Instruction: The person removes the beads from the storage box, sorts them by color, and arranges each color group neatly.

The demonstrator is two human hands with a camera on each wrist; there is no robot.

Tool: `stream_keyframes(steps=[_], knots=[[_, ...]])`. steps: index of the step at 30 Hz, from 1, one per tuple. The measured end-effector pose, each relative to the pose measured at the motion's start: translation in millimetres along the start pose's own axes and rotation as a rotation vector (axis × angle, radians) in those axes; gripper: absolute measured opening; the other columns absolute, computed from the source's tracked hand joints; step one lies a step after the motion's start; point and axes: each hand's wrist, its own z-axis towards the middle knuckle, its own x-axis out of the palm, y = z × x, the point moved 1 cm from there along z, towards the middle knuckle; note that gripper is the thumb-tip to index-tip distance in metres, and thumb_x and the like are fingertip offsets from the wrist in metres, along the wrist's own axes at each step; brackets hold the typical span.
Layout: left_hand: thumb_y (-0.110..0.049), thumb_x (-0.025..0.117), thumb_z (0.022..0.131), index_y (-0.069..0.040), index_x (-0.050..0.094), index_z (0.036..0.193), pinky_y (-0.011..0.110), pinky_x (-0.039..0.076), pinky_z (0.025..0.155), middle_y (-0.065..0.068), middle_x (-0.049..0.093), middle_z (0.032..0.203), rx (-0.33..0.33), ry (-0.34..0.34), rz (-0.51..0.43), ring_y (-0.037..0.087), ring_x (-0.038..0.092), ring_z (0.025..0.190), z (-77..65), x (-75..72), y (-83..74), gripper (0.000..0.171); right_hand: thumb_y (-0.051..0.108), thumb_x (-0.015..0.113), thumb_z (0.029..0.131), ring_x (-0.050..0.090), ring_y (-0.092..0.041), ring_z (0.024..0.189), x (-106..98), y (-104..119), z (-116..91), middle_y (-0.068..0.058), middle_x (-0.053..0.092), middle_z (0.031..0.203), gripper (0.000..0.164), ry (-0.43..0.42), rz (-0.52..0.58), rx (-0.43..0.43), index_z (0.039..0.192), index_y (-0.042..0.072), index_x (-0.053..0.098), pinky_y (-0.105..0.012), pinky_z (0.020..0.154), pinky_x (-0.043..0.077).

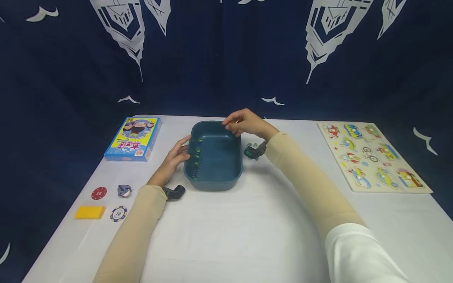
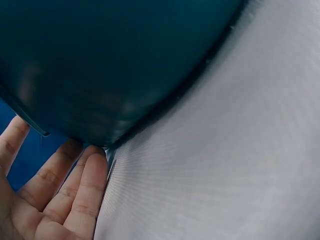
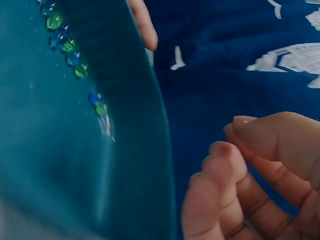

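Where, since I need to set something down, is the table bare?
Bare table: this side of the bin, between left sleeve and right sleeve; also between right sleeve and puzzle. Crowded: left, among box, chips, toy and block; right of the bin, by loose marbles.

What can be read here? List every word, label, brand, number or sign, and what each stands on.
"10": on the red chip.
"10": on the blue-and-white chip.
Large pink characters on the blue-and-yellow box: too blurred to read surely; its smaller print is too small.
Picture board: any lettering is too small to tell.
Wrist views: none.
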Motion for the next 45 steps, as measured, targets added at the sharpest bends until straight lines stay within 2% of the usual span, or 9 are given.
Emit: stream_keyframes(steps=[4,8,13,17,24,30,37,40,45], knots=[[-0.021,0.048,0.094,-0.025,0.027,0.158,0.061,0.019,0.116,0.016,0.038,0.154,0.009,0.007,-0.002,0.033,0.034,0.143,0.8,1.7,-0.3,0.068,0.007,0.064,0.096,0.06,-0.02,0.077,21,0,22,-0.022,0.068,0.109,0.028,0.073,-0.003,0.024,0.121,-0.004,0.067,-0.038,0.077,0.057],[-0.021,0.047,0.095,-0.023,0.025,0.159,0.061,0.019,0.116,0.018,0.038,0.154,0.015,0.02,-0.007,0.035,0.034,0.143,0.7,1.9,-0.9,0.068,0.005,0.062,0.096,0.058,-0.017,0.073,40,-2,42,-0.024,0.067,0.108,0.028,0.112,-0.029,0.072,0.121,-0.004,0.067,-0.036,0.075,0.056],[-0.023,0.047,0.096,-0.026,0.025,0.159,0.062,0.018,0.116,0.016,0.038,0.155,0.002,0.02,-0.001,0.034,0.034,0.143,0.2,1.0,-1.4,0.067,0.004,0.059,0.096,0.066,-0.024,0.091,59,-2,62,-0.02,0.066,0.119,0.03,0.136,-0.095,0.145,0.124,-0.002,0.066,-0.034,0.08,0.058],[-0.023,0.047,0.096,-0.027,0.025,0.159,0.061,0.018,0.116,0.016,0.038,0.155,0.004,0.022,-0.002,0.033,0.034,0.144,1.6,0.3,-1.2,0.067,0.003,0.057,0.097,0.066,-0.031,0.105,69,-3,71,-0.018,0.064,0.124,0.031,0.156,-0.135,0.208,0.128,0.001,0.063,-0.037,0.086,0.057],[-0.023,0.047,0.095,-0.025,0.026,0.158,0.061,0.018,0.116,0.017,0.039,0.154,0.01,0.024,-0.01,0.033,0.036,0.143,2.1,-0.2,-0.3,0.068,0.002,0.061,0.094,0.067,-0.029,0.101,83,-6,81,-0.017,0.067,0.118,0.031,0.115,-0.212,0.263,0.124,0.005,0.067,-0.032,0.078,0.058],[-0.024,0.048,0.094,-0.029,0.027,0.158,0.061,0.019,0.116,0.015,0.041,0.153,0.007,0.018,0.004,0.032,0.037,0.142,1.0,-0.7,-0.8,0.067,-0.001,0.069,0.087,0.067,-0.023,0.086,93,-5,82,-0.012,0.069,0.107,0.02,0.064,-0.345,0.224,0.106,0.003,0.072,-0.026,0.068,0.058],[-0.024,0.048,0.095,-0.028,0.027,0.158,0.061,0.02,0.116,0.015,0.041,0.153,0.015,0.021,0.007,0.032,0.037,0.142,2.7,1.6,-1.2,0.067,0.004,0.072,0.086,0.067,-0.02,0.076,85,8,71,-0.009,0.069,0.092,0.011,0.094,-0.442,0.163,0.097,0.004,0.071,-0.025,0.066,0.057],[-0.023,0.047,0.095,-0.027,0.026,0.158,0.061,0.02,0.116,0.016,0.04,0.153,0.012,0.02,0.011,0.033,0.036,0.143,2.3,1.4,-1.7,0.067,0.006,0.071,0.087,0.068,-0.02,0.077,76,13,65,-0.009,0.07,0.092,0.011,0.119,-0.428,0.108,0.098,0.004,0.071,-0.026,0.067,0.058],[-0.022,0.047,0.095,-0.028,0.025,0.158,0.06,0.021,0.116,0.017,0.039,0.154,0.002,0.014,0.018,0.035,0.036,0.142,0.2,-0.5,-1.9,0.067,0.007,0.069,0.091,0.069,-0.026,0.078,56,20,42,-0.014,0.071,0.092,0.011,0.134,-0.289,-0.039,0.101,0.004,0.072,-0.032,0.071,0.058]])
